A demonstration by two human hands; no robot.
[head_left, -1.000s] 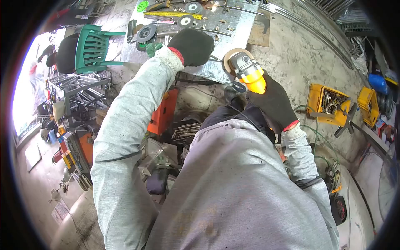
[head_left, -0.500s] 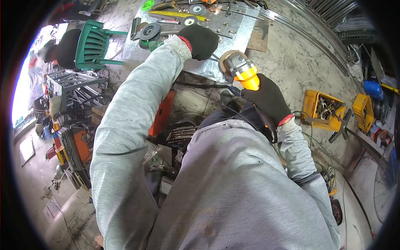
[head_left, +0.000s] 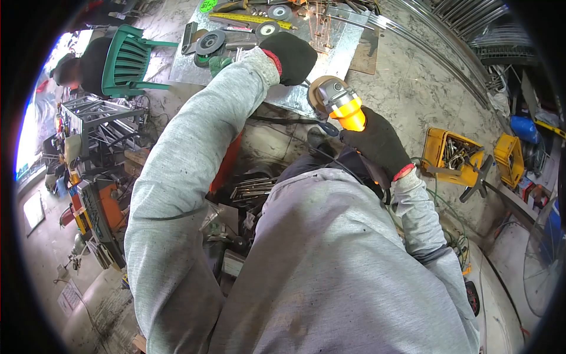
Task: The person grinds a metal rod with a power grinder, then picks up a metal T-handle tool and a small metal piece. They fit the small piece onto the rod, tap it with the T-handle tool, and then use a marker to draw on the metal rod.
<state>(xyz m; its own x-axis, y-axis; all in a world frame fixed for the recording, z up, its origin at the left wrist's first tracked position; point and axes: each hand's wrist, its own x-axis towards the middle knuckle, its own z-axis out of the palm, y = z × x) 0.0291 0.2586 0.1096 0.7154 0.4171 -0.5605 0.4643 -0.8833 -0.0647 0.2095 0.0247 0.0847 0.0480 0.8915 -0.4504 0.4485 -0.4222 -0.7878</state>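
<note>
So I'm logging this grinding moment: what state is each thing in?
Grinder: held in right hand, disc at the sheet's edge, sparks flying.
Left hand: gloved, pressing on the sheet.
Yellow crate: open, full of metal parts.
Green chair: upright.

A metal sheet (head_left: 336, 50) lies on the stone floor (head_left: 413, 88), carrying grinding discs (head_left: 210, 43) and a yellow tape measure (head_left: 250, 19).

floor (head_left: 413, 88): pale marbled stone, littered
chair (head_left: 127, 59): green plastic, upper left
light: bright daylight at left edge
</note>
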